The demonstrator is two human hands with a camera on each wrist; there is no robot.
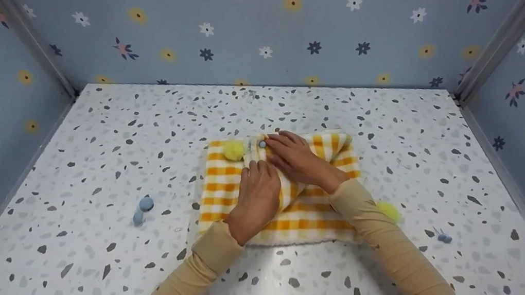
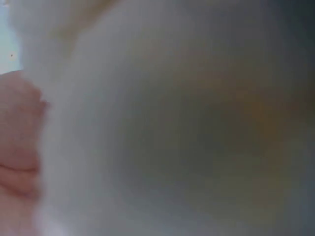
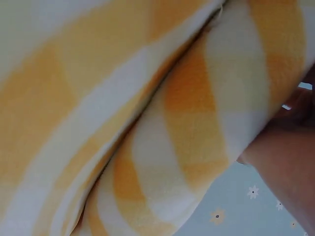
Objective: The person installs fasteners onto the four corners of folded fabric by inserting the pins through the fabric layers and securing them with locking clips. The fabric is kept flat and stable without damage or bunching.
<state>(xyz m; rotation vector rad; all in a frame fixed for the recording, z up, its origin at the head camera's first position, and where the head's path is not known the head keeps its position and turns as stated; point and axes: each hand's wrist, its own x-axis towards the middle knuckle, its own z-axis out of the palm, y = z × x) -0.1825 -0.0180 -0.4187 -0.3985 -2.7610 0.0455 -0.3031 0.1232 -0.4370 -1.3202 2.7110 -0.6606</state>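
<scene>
A fuzzy orange-and-white checked cloth [image 1: 227, 210] lies flat, with an upper layer folded over it diagonally. My left hand [image 1: 259, 194] grips the pale edge of this upper layer near its middle, fingertips bent over it. Just above and to the right, my right hand [image 1: 295, 157] holds the folded part, its fingers pointing left. By the right fingertips sits a small round blue piece [image 1: 262, 144]. A yellow-green pompom [image 1: 234, 150] rests on the cloth's left part. Up close, the right wrist view shows a fold in the cloth [image 3: 192, 108]; blurred pale fabric [image 2: 98, 137] fills the left wrist view.
A second yellow-green pompom [image 1: 388, 211] is beside the right sleeve. Small blue round pieces [image 1: 146, 203] lie on the speckled table [image 1: 89, 226] to the left, with more blue pieces [image 1: 444, 237] on the right. Flower-patterned panels [image 1: 241, 14] border the back and both sides.
</scene>
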